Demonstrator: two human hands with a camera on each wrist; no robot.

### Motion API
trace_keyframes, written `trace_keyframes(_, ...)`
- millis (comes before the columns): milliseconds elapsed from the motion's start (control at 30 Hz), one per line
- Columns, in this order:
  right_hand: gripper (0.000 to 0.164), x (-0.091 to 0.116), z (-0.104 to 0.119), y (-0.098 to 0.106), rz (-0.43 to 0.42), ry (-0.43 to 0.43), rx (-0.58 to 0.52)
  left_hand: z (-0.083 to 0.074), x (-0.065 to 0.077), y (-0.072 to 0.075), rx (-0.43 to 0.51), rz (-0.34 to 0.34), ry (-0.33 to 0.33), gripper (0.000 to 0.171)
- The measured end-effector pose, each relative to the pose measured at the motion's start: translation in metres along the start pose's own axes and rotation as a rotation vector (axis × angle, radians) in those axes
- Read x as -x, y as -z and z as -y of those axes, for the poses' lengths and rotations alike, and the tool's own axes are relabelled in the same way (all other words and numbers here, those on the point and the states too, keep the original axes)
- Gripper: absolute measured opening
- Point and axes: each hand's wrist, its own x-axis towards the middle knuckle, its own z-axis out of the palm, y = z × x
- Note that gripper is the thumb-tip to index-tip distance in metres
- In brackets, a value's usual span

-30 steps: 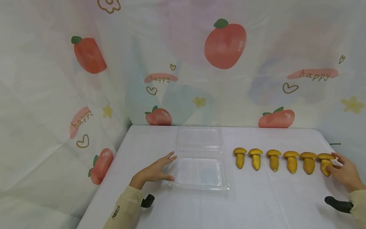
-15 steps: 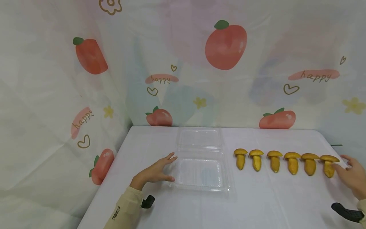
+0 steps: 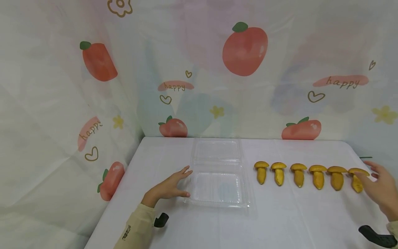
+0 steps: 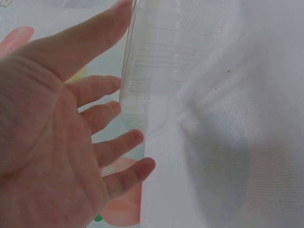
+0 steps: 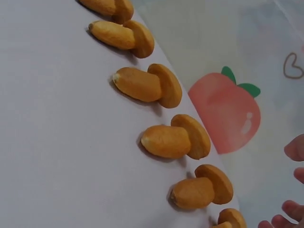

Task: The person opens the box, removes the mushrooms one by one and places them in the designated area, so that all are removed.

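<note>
A clear plastic clamshell box (image 3: 214,186) lies spread on the table, its lid (image 3: 217,150) folded back towards the wall. Beside the box's left edge is my left hand (image 3: 166,188), fingers spread and thumb apart; the left wrist view shows its palm and loose fingers by the transparent rim (image 4: 127,76). Several yellow-brown mushrooms form a row to the right, caps away from me. At the row's end my right hand (image 3: 380,188) hovers by the rightmost mushroom (image 3: 357,185), partly covering it. In the right wrist view its fingertips (image 5: 292,209) hold nothing.
A white cloth covers the table (image 3: 280,221). Behind it hangs a printed backdrop (image 3: 202,103) with fruit pictures, and another stretch closes the left side. Black wrist mounts (image 3: 161,220) stick out below both hands.
My right hand was touching the rightmost mushroom, then drew off to the right. It now sits slightly higher and back over that mushroom's edge. My left hand stays put.
</note>
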Motion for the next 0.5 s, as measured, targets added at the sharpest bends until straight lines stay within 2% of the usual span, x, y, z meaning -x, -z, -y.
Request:
trace_keyframes(167,0.061,0.004,0.007,-0.005,0.016,0.103,-0.030,0.003,-0.001,-0.002,0.006,-0.009,0.004,0.090)
trace_keyframes(500,0.057,0.016,0.026,-0.015,0.055,0.136,0.037,0.000,0.001,-0.001,-0.006,-0.008,0.023,0.089)
